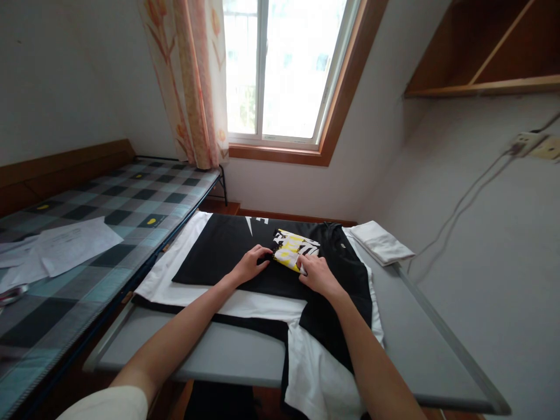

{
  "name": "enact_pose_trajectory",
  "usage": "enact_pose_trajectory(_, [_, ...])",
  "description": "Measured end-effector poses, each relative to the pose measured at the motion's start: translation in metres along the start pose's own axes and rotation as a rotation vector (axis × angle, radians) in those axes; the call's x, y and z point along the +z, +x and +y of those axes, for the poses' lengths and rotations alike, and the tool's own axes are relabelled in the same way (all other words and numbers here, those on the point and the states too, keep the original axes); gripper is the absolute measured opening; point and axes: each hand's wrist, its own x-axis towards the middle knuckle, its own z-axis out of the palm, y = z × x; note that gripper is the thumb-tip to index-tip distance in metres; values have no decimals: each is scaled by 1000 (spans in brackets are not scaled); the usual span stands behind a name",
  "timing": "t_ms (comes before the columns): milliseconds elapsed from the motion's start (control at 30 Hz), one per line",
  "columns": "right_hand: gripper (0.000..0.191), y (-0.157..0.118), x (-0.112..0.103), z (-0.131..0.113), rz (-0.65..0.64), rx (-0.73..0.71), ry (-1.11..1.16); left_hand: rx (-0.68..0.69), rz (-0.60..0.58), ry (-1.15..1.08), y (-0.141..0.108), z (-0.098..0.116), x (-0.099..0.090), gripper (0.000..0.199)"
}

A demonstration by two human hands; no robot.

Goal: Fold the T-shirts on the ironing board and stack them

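A black T-shirt (219, 251) lies spread over white cloth (249, 303), with a white letter and mark near its far edge. On it sits a small yellow, white and black patterned cloth (286, 248); whether it is a separate piece or part of a garment, I cannot tell. My left hand (251, 263) rests at the cloth's left edge, thumb and fingers apart. At its right side, my right hand (317, 274) has bent fingers that appear to pinch the cloth's near edge. A white sleeve (317, 367) hangs over the table's near edge.
The garments lie on a grey folding table (437, 344). A folded white cloth (382, 242) is at its far right corner. To the left stands a bed with a checked mattress (109, 198) and papers (74, 245). A cable (466, 189) hangs along the right wall.
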Motion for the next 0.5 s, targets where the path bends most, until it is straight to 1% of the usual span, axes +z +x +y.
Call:
enact_pose_trajectory(100, [12, -2, -7, 3, -45, -2, 35, 40, -4, 35, -1, 3, 2, 19])
enact_pose_trajectory(133, [6, -1, -9, 1, -41, -5, 38, 60, 11, 74, -1, 4, 3, 18])
enact_pose_trajectory(167, [5, 2, -11, -2, -19, -8, 35, 85, 34, 127, -1, 6, 3, 18])
enact_pose_trajectory(233, [18, 11, -11, -11, 70, -16, 33, 159, 73, 245, -1, 9, 2, 22])
enact_pose_trajectory(267, [22, 17, -9, -16, 127, -21, 35, 206, 72, 293, -1, 11, 2, 26])
enact_pose_trajectory(333, [32, 29, -1, -25, 215, -38, 35, 298, 14, 353, -2, 14, 2, 36])
enact_pose_trajectory(400, [42, 39, 13, -30, 231, -55, 5, 351, -76, 385, -2, 16, 3, 40])
enact_pose_trajectory(500, [53, 42, 33, -28, 177, -54, -73, 349, -161, 435, -3, 16, 4, 38])
